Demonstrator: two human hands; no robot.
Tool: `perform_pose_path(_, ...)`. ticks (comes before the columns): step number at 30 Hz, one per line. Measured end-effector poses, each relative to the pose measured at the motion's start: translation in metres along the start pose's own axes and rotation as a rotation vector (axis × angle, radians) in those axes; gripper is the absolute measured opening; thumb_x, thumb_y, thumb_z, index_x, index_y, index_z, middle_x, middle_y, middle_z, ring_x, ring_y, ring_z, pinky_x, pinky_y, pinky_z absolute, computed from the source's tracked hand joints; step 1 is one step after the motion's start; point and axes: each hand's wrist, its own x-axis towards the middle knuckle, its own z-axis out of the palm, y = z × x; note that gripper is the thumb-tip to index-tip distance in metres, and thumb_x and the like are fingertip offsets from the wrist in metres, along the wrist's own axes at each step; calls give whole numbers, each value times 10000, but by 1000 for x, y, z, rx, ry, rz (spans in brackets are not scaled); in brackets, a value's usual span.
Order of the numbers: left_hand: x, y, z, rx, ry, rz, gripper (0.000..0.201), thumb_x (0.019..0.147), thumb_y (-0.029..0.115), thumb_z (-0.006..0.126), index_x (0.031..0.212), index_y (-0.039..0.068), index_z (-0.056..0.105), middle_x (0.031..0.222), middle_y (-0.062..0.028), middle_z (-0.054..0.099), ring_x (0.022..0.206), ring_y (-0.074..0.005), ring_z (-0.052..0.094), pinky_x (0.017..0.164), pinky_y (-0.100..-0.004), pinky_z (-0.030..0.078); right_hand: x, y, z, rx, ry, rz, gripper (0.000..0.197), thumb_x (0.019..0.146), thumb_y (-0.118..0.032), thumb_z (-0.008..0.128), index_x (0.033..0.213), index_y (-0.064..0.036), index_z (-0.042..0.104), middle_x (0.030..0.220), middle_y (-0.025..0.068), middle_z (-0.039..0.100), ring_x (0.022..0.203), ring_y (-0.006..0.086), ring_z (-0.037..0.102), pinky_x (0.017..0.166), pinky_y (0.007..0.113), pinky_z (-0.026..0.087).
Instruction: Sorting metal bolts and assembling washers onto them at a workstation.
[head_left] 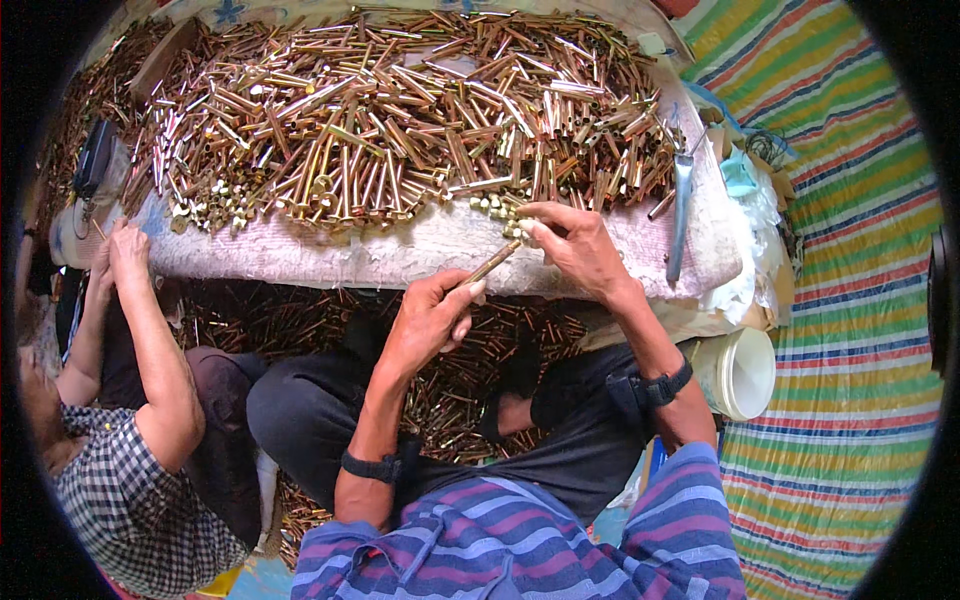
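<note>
**Two hands on one brass rod at the edge of a heaped work board**

One slim brass-coloured metal rod [492, 264] is held between two hands. The left hand [430, 318] grips its lower end, fingers curled round it and thumb pressed on top. The right hand [572, 245] pinches the upper end between thumb and fingertips, where a small brass nut-like piece sits just at the rod's tip; whether it is threaded on cannot be told. The rod slants up to the right, above the near edge of the board.

The pale, cloth-covered work board [400, 255] bears a heap of brass and copper-coloured rods and tubes [400, 120], far too many to count, lying crosswise in all directions. A scatter of small brass nuts [215, 212] lies along the heap's near left edge, with a few more close to the right hand. One long grey metal hand tool [680, 215] lies at the board's right end.

One white plastic bucket [742, 372] stands tipped beside the right forearm; what is in it cannot be seen. More brass rods on the floor [455, 385] lie under the board around the person's crossed legs.

A second person in a checked shirt [130, 490] sits at the left, one hand [125, 255] on the board's corner. A striped, many-coloured woven mat [850, 300] covers the floor on the right.
</note>
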Motion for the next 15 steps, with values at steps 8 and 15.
perform_pose_path(8,0,0,-1,15,21,1,214,990,223,586,969,23,660,556,41,489,445,-29,416,403,-212,278,16,20,9,-489,17,-206,217,905,-186,641,1058,-35,673,920,161,679,863,352,664,764,425,537)
perform_pose_path(15,4,-2,2,60,31,5,232,1004,245,581,899,44,631,538,42,469,409,-37,379,374,-217,246,18,33,9,-445,-1,-216,179,901,-179,647,992,-25,637,853,162,645,821,357,648,736,441,524)
